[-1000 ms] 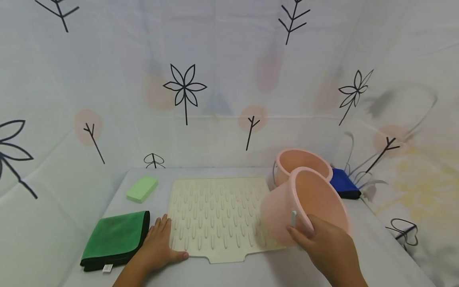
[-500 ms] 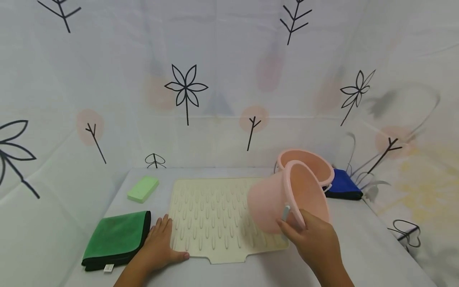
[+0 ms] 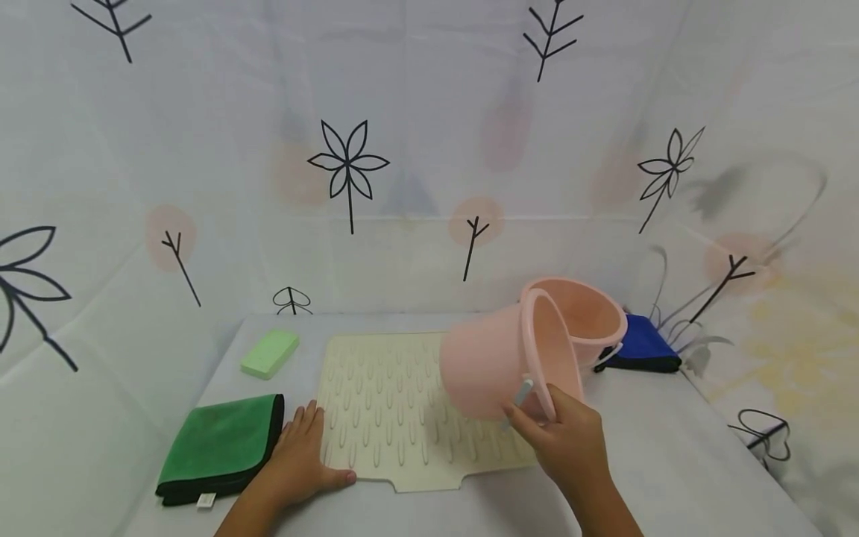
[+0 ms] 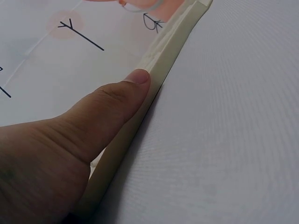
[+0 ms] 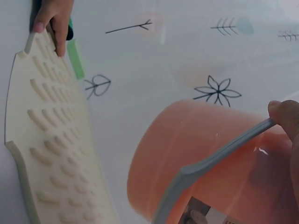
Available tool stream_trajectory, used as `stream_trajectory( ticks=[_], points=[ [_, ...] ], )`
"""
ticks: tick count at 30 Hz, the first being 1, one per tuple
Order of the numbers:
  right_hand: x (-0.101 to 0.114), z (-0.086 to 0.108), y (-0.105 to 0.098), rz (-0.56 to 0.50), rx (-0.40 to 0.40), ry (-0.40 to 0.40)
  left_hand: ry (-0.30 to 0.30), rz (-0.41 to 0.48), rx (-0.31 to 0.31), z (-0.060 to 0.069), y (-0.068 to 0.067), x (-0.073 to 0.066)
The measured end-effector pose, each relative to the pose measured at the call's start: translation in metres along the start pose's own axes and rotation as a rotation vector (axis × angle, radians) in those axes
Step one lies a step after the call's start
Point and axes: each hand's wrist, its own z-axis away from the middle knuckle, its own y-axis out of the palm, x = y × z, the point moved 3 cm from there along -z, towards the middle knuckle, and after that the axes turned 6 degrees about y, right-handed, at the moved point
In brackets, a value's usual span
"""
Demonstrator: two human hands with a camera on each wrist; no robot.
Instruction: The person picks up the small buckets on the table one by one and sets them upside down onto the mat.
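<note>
The left hand (image 3: 295, 451) rested straight-fingered at the ridged board's (image 3: 382, 418) left edge while the right hand (image 3: 569, 438) gripped a tipped pink bucket (image 3: 483, 365) by its rim over the right side, apparently positioning it, steady control needed next.

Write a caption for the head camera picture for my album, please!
Left hand touches a ridged cream board; right hand holds a tilted pink bucket in front of an upright bucket.

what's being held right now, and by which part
The right grip holds the tilted pink bucket by its rim; the left grip only touches a corner of the cream board.
</note>
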Motion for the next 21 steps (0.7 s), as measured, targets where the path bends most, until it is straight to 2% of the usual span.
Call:
stream_trajectory(
  ticks=[8,13,17,21],
  points=[
    [-0.004,0.004,0.013,-0.157,0.092,0.114,-0.002,-0.007,-0.001,0.0,0.002,0.001],
    [-0.005,0.009,0.023,-0.277,0.104,0.146,0.002,-0.007,-0.01,-0.001,0.002,0.0],
    [-0.009,0.012,0.031,-0.301,0.095,0.168,-0.001,0.001,-0.013,0.0,0.002,0.0],
    [-0.017,0.016,0.039,-0.326,0.12,0.25,-0.002,-0.006,-0.011,0.0,0.001,0.0]
  ],
)
